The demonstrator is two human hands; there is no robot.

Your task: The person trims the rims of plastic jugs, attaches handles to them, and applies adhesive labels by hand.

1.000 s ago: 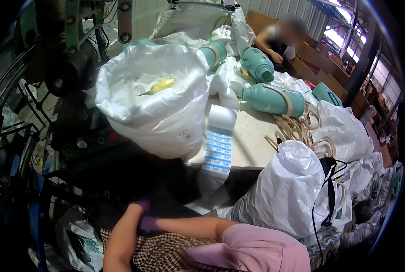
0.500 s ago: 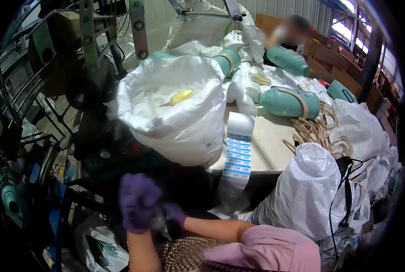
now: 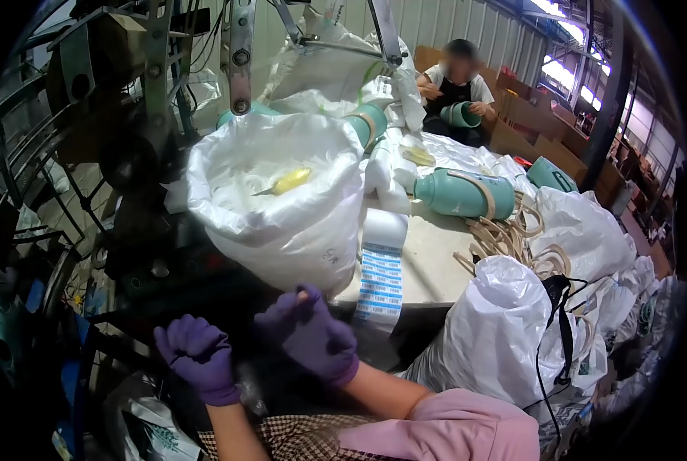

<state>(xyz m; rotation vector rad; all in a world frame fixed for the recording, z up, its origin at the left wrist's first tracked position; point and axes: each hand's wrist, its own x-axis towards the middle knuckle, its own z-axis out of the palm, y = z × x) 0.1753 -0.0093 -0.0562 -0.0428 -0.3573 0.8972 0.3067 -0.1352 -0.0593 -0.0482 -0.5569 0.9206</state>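
My left hand, in a purple glove, is raised with its fingers curled in; what they hold, if anything, is hidden. To its right, my right hand wears the same kind of glove, slightly blurred. Its fingers are bent inward and a bare fingertip shows at the top; I cannot make out anything in its grip. The hands are apart. A blurred clear plastic piece shows low between my wrists. Just beyond my hands stands a white sack with its mouth rolled open, holding a yellow-handled tool and whitish pieces.
A strip of blue-printed labels hangs over the table edge. Behind it lie a green thermos-shaped shell and beige straps. White bags stand at right, a metal frame at upper left. A person holds a green part.
My hands, close together before, have moved apart, the left going left and the right rising toward the sack. The view has shifted slightly. The person behind now holds a different-looking green part.
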